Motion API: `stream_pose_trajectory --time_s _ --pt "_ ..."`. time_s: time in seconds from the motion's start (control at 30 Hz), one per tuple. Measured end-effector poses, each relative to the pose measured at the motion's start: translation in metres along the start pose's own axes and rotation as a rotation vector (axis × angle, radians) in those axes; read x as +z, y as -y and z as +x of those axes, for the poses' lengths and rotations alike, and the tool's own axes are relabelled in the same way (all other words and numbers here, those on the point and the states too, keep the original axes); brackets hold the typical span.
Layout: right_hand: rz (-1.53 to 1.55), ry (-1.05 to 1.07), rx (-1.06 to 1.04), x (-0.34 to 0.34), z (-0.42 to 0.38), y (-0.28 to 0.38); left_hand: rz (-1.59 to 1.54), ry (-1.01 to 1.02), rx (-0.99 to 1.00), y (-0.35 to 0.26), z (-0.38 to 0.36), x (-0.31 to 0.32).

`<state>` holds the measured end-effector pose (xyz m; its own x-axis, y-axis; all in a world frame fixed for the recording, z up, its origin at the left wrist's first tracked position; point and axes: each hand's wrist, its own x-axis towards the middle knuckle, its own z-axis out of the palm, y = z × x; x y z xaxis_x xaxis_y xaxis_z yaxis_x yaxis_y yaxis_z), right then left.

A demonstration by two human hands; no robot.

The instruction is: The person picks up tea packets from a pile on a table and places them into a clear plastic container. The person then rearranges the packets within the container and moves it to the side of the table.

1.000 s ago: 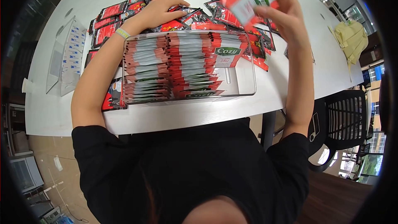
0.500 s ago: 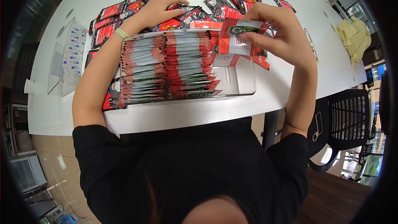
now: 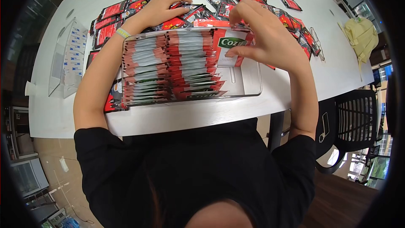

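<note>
Head view. A clear plastic organizer box (image 3: 247, 85) is seen at the near edge of the white table (image 3: 55, 114), packed from 9 o'clock toward the centre with upright rows of red-and-white sachets (image 3: 168, 65). A red-and-white Cozy sachet (image 3: 230, 50) is held upright at the right end of the rows, pinched between thumb and fingers of the right hand (image 3: 263, 38); the grip is closed on the sachet, which is touching the last sachet of the row. The strip of the box at 3 o'clock of the rows is shown bare.

The left hand (image 3: 162, 10) is laid flat, palm down, fingers spread, on loose red-and-black sachets (image 3: 177, 22) just beyond the box at 12 o'clock; nothing is clenched in it. A yellow-green wristband (image 3: 124, 33) is worn on the left wrist. More red-and-black sachets are scattered across the table from 10 to 2 o'clock.

A second clear container (image 3: 67, 57) is seen at 9 o'clock, well apart from the box. A crumpled yellow cloth (image 3: 358, 36) is lying at 3 o'clock near the table edge. A black chair (image 3: 352, 118) is placed at 4 o'clock.
</note>
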<state>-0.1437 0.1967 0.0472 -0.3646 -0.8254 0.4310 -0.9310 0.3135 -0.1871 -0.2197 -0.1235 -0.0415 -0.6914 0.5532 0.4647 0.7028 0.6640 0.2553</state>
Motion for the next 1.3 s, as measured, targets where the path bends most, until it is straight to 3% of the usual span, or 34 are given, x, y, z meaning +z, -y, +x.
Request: stream_pose_trajectory --time_s 0.1,0.2,0.27,0.4,1.1,1.3 --pt "0.009 -0.090 0.002 0.004 0.001 0.002 -0.011 -0.015 -0.006 -0.001 -0.001 0.000" --pt "0.044 0.007 0.106 0.006 0.003 0.004 -0.027 -0.001 -0.014 0.000 -0.001 0.000" --pt "0.150 0.212 0.274 0.008 0.007 0.006 -0.027 0.000 -0.014 0.000 0.000 0.001" --pt "0.105 0.228 0.306 0.006 0.008 0.012 -0.016 0.016 -0.033 0.001 0.001 0.001" --pt "-0.015 0.169 0.171 0.009 0.004 0.011 -0.021 0.004 -0.007 0.002 0.000 0.001" --pt "0.000 0.264 0.266 0.007 0.005 0.013 -0.033 -0.002 -0.011 0.002 0.000 0.002"
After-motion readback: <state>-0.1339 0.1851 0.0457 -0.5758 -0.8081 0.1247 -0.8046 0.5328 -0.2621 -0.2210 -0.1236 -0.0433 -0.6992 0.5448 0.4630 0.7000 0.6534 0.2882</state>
